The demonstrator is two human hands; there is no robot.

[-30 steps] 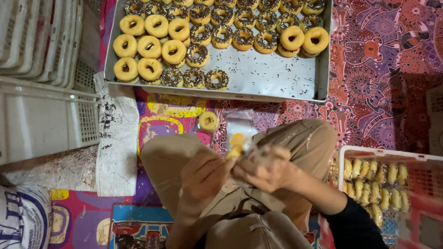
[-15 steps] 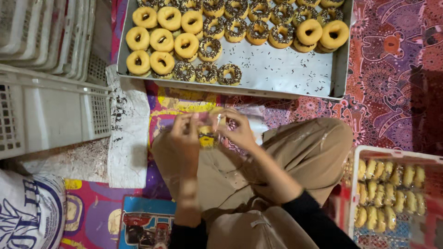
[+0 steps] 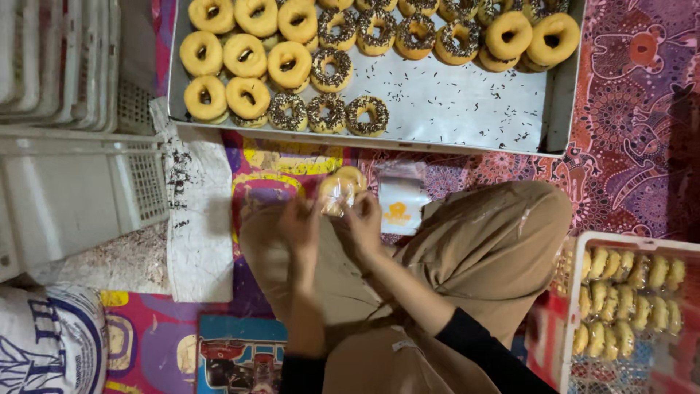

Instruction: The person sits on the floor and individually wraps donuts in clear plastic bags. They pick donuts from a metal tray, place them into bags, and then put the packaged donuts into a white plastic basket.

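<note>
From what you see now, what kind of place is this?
Probably a small home doughnut workshop, worked on the floor: a metal tray of glazed and sprinkled doughnuts, a white crate of bagged ones, and both hands bagging a doughnut.

Both hands sit close together just above the knees, fingers pointing toward 12 o'clock. The left hand (image 3: 302,226) is slightly blurred, fingers loosely curled, forearm bare and running straight down to 6. The right hand (image 3: 362,219) pinches with its fingertips, its forearm angling off toward 4 o'clock into a dark sleeve.
</note>
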